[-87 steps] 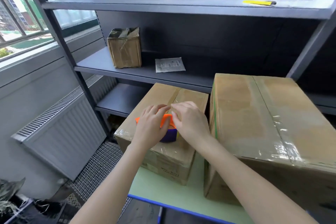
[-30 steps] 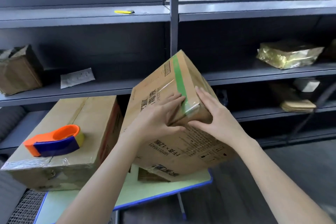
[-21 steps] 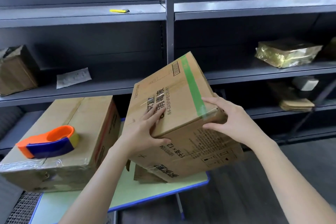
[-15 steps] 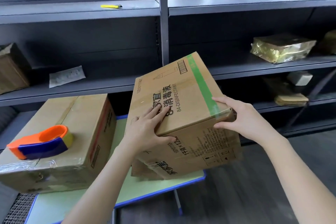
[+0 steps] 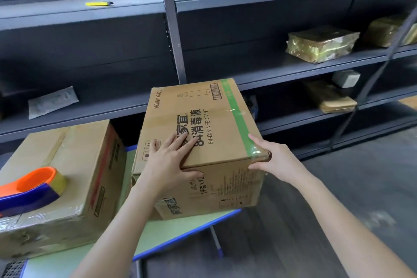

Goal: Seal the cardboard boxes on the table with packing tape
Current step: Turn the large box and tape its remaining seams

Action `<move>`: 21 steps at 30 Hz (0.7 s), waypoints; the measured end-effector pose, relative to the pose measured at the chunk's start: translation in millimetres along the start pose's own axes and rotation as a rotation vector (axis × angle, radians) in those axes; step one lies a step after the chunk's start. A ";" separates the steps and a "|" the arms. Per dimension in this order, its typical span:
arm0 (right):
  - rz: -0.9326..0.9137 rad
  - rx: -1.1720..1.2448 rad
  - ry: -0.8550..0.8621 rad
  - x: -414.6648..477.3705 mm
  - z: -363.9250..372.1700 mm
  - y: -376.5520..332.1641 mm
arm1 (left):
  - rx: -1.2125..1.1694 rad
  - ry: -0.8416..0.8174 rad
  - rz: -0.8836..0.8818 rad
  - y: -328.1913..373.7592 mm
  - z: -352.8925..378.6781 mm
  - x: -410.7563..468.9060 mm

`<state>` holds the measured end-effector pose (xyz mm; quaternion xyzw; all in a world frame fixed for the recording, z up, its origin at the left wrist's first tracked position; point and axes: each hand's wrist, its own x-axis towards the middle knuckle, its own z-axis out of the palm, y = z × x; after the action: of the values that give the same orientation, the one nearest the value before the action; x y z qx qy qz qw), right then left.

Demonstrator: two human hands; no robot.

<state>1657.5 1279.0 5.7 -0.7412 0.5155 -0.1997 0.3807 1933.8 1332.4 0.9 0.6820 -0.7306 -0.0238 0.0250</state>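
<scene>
A large cardboard box (image 5: pixel 203 119) with a green stripe and "84-DISINFECTANT" print lies on the right part of the green table (image 5: pixel 171 230), overhanging its blue edge. My left hand (image 5: pixel 167 162) lies flat on the top face at the near edge, thumb on the front face. My right hand (image 5: pixel 277 162) grips the box's near right corner, where clear tape crosses the green stripe. To the left stands a smaller taped box (image 5: pixel 74 153). An orange and blue tape dispenser (image 5: pixel 29 189) with a yellowish roll rests on top of it.
Grey metal shelving (image 5: pixel 171 36) stands right behind the table. A yellow utility knife (image 5: pixel 99 3) lies on an upper shelf, a paper sheet (image 5: pixel 53 101) lower left, and gold-wrapped parcels (image 5: pixel 320 43) on the right. Dark floor lies to the right.
The tape dispenser was left on the smaller box. Both hands tipped the large box over from a tilted pose, and it now rests level with its printed side up.
</scene>
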 end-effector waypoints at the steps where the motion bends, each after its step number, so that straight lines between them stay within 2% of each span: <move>1: 0.008 -0.009 -0.010 0.5 -1.2 -0.1 | -0.002 0.005 0.005 -0.9 -0.6 -0.4; 3: 0.013 -0.028 -0.026 1.0 -1.8 -1.5 | -0.030 0.020 0.006 -7.2 -2.3 -2.9; 5: 0.002 -0.143 -0.033 1.5 -0.9 -4.7 | -0.093 0.031 -0.028 -17.6 -4.6 -7.9; 9: -0.029 -0.448 -0.029 4.7 7.8 -21.4 | -0.149 0.004 -0.222 -39.0 -5.1 -24.4; 11: -0.060 -0.537 -0.007 7.6 17.4 -30.2 | -0.255 -0.005 -0.323 -39.8 -6.7 -30.6; 14: -0.046 -0.677 0.068 8.7 32.5 -33.2 | -0.423 0.049 -0.370 -34.2 -9.2 -32.6; 17: -0.030 -0.644 0.119 6.2 37.7 -28.0 | -0.467 0.093 -0.373 -32.4 -11.7 -34.8; 21: -0.033 -0.514 0.166 -1.1 40.2 -23.1 | -0.342 0.110 -0.343 -27.8 -34.4 -41.0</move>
<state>1698.9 1298.5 -1.8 -0.8030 0.5665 -0.1289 0.1331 1966.7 1371.4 33.1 0.7823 -0.5869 -0.1135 0.1754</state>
